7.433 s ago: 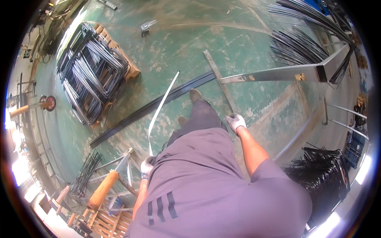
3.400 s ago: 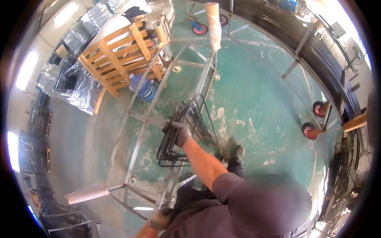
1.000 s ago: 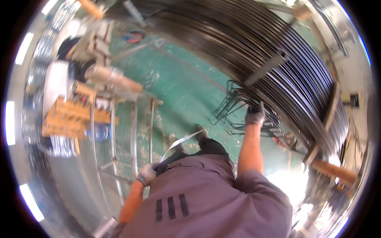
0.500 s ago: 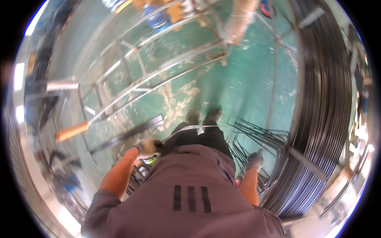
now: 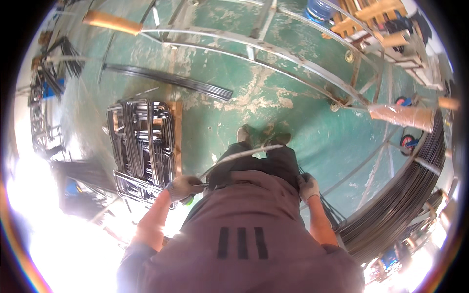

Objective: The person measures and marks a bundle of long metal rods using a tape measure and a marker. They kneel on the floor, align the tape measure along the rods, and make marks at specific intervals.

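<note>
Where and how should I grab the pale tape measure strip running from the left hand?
Probably pinch the strip near its tip, coming from the right: it is thin and narrow, that end looks free, and the left hand is at the other end.

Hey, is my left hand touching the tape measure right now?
Touching. The head view shows the gloved left hand curled around the tape measure, with its green part showing just beneath and its pale blade extending rightward.
</note>
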`<state>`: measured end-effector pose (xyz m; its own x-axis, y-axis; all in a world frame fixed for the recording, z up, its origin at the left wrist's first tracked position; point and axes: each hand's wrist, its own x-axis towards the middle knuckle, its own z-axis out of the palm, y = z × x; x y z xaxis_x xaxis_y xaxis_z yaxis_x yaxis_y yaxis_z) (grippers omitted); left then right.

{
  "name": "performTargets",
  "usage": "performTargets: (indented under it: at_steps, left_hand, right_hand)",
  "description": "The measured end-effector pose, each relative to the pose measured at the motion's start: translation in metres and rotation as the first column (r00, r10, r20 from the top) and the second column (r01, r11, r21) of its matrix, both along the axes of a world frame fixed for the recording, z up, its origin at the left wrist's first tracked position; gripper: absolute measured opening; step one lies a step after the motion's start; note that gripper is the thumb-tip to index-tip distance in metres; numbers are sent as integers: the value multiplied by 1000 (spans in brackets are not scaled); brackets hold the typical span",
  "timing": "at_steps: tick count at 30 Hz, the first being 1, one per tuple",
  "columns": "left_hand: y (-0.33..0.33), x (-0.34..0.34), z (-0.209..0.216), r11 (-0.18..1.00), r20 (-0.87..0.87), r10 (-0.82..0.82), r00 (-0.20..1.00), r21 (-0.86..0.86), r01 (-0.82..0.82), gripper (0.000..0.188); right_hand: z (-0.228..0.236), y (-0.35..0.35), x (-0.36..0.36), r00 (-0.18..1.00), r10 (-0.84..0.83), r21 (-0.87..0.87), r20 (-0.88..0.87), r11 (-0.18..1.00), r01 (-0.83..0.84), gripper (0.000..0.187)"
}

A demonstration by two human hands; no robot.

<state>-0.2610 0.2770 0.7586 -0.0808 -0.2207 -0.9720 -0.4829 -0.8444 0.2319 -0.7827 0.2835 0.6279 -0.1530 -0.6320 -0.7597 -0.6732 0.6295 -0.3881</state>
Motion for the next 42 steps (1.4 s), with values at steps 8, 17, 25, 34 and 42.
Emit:
performTargets:
  at_steps: [8, 17, 25, 34, 42]
  left_hand:
    - [62, 53, 7, 855, 41, 516, 856, 30, -517, 24]
    - [121, -1, 47, 361, 107, 930, 351, -93, -928, 33]
    - [148, -86, 40, -4, 221, 975, -14, -45, -999, 45]
    - [132, -135, -145, -485, -9, 874, -485, 33, -874, 52]
    - [91, -140, -298, -632, -107, 764, -636, 72, -772, 40]
  right_hand:
    - [76, -171, 67, 803, 574, 226, 161, 770, -596, 38]
    - [-28, -350, 169, 615, 755, 132, 229, 601, -788, 35]
    - [-204, -432, 261, 412, 911, -8, 6, 412, -911, 24]
    - [-488, -465, 365, 67, 986, -163, -152, 42, -986, 41]
    - [-674, -441, 456, -299, 943, -160, -143, -320, -934, 97]
